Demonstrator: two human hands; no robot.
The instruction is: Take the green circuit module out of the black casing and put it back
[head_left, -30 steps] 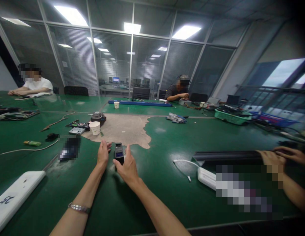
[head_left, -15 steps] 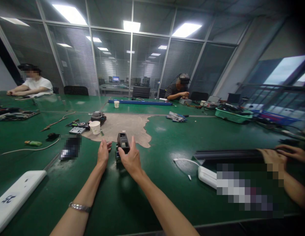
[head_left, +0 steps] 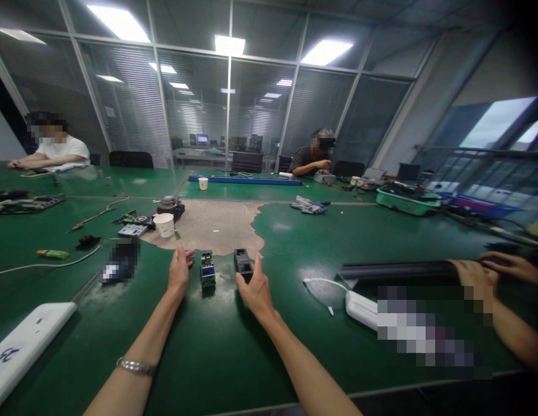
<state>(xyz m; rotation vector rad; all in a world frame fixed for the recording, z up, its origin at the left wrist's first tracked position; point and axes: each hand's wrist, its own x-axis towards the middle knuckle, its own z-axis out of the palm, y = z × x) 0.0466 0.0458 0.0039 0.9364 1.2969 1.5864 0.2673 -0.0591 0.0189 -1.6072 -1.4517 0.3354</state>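
A small electronic module (head_left: 207, 272) with a blue-lit top stands on the green table (head_left: 216, 346) between my two hands. My left hand (head_left: 179, 271) rests flat on the table just left of it, fingers stretched forward, holding nothing. My right hand (head_left: 253, 287) grips a black cover piece (head_left: 242, 261) and holds it at the table surface to the right of the module. A metal bracelet (head_left: 136, 366) is on my left wrist.
A paper cup (head_left: 166, 225) and small parts lie ahead left by a worn beige patch (head_left: 216, 225). A white device (head_left: 21, 346) sits at near left, a white power strip (head_left: 362, 309) and a black bar (head_left: 399, 271) at right with another person's hands (head_left: 494, 271). Two people sit at the far side.
My right hand lifted the black cover off the module, carried it to the right and lowered it to the table. The module's blue-lit inside is now exposed. My left hand stayed put.
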